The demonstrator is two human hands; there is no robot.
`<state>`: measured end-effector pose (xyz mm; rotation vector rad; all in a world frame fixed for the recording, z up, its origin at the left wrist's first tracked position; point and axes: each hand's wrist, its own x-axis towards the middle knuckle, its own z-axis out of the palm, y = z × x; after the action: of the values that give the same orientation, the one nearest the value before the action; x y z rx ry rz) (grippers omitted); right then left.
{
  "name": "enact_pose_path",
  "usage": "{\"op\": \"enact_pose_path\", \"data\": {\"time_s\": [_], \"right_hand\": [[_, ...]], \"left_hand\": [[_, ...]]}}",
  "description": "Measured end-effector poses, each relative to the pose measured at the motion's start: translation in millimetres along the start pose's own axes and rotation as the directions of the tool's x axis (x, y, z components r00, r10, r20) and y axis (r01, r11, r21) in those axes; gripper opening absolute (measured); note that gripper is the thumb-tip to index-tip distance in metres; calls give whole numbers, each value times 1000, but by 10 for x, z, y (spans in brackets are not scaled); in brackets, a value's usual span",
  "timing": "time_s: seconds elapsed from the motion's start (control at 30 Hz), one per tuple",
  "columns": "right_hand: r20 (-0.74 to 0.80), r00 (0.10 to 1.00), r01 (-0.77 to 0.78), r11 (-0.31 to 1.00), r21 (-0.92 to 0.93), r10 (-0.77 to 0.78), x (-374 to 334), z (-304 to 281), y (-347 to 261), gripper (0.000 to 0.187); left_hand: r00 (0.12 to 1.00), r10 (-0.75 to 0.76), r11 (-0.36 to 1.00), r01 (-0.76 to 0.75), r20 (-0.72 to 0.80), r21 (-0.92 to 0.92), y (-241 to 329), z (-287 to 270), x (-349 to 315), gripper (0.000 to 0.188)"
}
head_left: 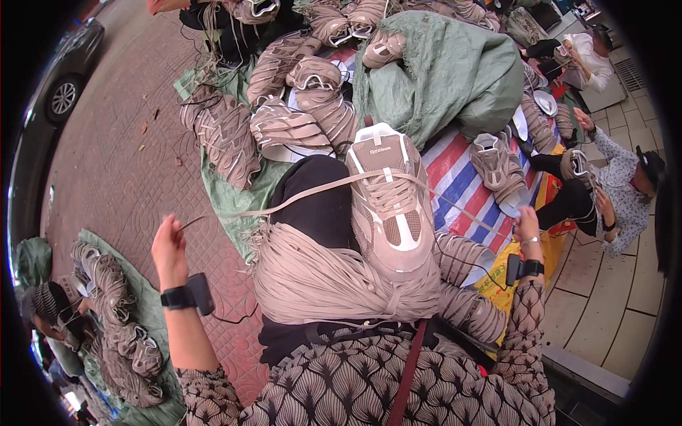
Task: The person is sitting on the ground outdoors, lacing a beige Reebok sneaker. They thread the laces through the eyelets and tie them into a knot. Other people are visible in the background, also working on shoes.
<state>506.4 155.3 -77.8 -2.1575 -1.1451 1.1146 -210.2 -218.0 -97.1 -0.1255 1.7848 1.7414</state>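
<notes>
A beige-brown sneaker (401,259) rests on my lap with its toe toward me and its tongue upright. One long flat beige shoelace (305,192) runs across the upper part of its laced front and stretches out to both sides. At the left, my left hand (169,245) pinches one end of that lace. My right hand (526,224) grips the other end, out to the right of the shoe. Under the sneaker, a thick bundle of loose beige laces (320,280) lies over my thighs. Each wrist wears a black strap with a small device.
Many similar sneakers (291,128) lie piled ahead of me, around a green woven sack (455,78). A striped sheet (455,177) covers the ground at the right. Co-workers sit at the right and far left, among more shoes (497,167). A dark car (64,92) stands far left.
</notes>
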Motion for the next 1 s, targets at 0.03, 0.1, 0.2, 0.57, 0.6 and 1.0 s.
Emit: {"op": "enact_pose_path", "data": {"time_s": [0.03,0.1,0.2,0.57,0.6,1.0], "right_hand": [[78,916,401,904,-147,-394,118,9,-33,19],[309,702,706,686,-176,-642,103,406,-307,21],[647,590,615,788,28,-483,-957,1209,-1372,27],[954,222,614,789,25,-203,-1450,1726,-2064,66],[961,204,592,805,29,-185,-1420,1753,-2057,66],[939,245,786,616,-47,-241,-1394,1906,-2063,56]], "left_hand": [[988,107,990,-117,115,84,-6,447,-25,19],[895,240,918,-335,377,211,75,1204,-237,18],[747,130,940,-302,651,159,120,2056,-685,18],[480,-34,298,-832,876,468,-137,2691,-1293,17],[475,-3,290,-842,880,455,-144,2689,-1295,17],[474,62,234,-862,878,449,-120,2663,-1277,17]]}}
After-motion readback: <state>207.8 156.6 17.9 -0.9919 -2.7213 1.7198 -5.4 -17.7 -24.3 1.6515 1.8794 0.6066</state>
